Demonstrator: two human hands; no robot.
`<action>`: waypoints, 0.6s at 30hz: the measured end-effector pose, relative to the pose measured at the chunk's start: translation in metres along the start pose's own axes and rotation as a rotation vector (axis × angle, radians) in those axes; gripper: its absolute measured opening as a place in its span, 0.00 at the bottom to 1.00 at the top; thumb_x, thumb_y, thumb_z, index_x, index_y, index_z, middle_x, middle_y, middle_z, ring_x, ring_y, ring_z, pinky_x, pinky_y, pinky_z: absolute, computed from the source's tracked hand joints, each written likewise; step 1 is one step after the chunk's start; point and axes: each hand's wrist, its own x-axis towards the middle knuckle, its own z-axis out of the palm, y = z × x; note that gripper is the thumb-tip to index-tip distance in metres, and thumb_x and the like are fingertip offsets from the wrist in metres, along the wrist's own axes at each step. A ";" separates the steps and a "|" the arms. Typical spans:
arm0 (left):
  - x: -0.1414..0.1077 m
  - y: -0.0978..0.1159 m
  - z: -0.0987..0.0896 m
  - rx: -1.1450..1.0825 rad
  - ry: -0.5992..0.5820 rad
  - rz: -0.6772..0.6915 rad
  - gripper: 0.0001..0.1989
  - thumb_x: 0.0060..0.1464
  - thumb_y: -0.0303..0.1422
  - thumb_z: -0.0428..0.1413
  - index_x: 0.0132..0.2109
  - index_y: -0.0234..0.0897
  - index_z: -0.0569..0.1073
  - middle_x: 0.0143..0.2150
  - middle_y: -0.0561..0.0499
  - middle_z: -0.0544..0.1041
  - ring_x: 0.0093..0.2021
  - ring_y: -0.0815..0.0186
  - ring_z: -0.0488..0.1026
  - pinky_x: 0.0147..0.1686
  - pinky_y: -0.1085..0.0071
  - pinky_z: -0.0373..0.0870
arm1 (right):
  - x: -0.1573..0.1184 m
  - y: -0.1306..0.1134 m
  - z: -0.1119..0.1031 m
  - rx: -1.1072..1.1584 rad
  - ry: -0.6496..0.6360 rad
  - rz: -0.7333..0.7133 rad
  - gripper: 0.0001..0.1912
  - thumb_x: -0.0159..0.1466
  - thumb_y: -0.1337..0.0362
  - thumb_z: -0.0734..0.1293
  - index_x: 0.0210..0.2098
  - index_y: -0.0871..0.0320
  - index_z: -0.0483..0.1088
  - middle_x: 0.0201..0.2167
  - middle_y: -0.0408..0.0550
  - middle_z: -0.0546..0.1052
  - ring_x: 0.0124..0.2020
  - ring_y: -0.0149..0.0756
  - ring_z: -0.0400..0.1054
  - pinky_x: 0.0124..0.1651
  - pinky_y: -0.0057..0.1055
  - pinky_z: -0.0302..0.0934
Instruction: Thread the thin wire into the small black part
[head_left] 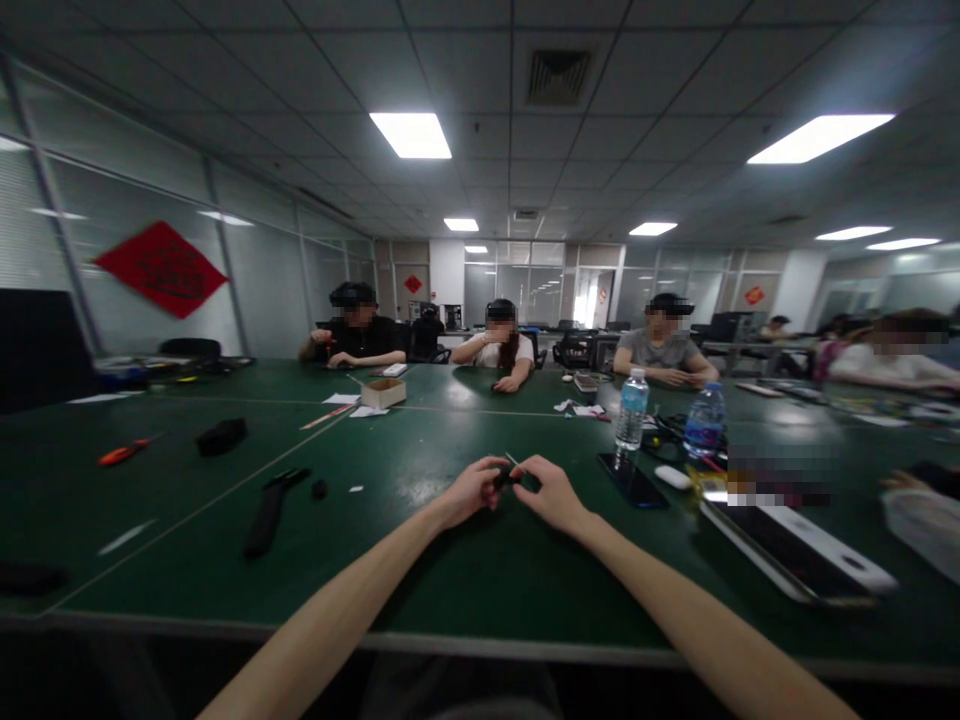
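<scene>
I sit at a long green worktop (187, 540) in an open office, with three co-workers (499, 352) seated across from me. Two water bottles (632, 410) stand to my right, just beyond a black phone (631, 480), and a black strap (264, 520) lies to my left. My left hand (471, 492) and right hand (551, 495) meet above the worktop in front of me, my fingers (487, 470) pressed together and pinching a small dark piece (507, 479) between them, a thin pale tip (511, 459) sticking up from it.
</scene>
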 end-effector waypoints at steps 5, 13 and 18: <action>-0.001 -0.001 0.001 -0.027 -0.052 -0.023 0.13 0.51 0.39 0.52 0.38 0.32 0.69 0.23 0.55 0.63 0.19 0.75 0.60 0.19 0.76 0.54 | -0.002 -0.006 0.006 -0.043 -0.056 -0.068 0.10 0.56 0.71 0.64 0.38 0.56 0.70 0.37 0.46 0.70 0.39 0.34 0.66 0.44 0.31 0.60; 0.002 -0.006 -0.002 0.006 -0.015 -0.083 0.11 0.48 0.38 0.53 0.29 0.32 0.67 0.21 0.56 0.61 0.18 0.76 0.55 0.19 0.76 0.49 | -0.003 -0.005 0.006 -0.096 -0.075 -0.078 0.10 0.58 0.70 0.65 0.40 0.55 0.70 0.38 0.46 0.70 0.39 0.34 0.66 0.43 0.31 0.60; 0.002 -0.003 0.001 -0.004 0.009 -0.107 0.15 0.49 0.42 0.53 0.30 0.32 0.67 0.20 0.57 0.60 0.17 0.77 0.53 0.18 0.76 0.47 | -0.004 -0.007 0.009 -0.125 -0.074 -0.064 0.10 0.58 0.69 0.65 0.40 0.54 0.70 0.38 0.45 0.70 0.38 0.33 0.66 0.43 0.30 0.60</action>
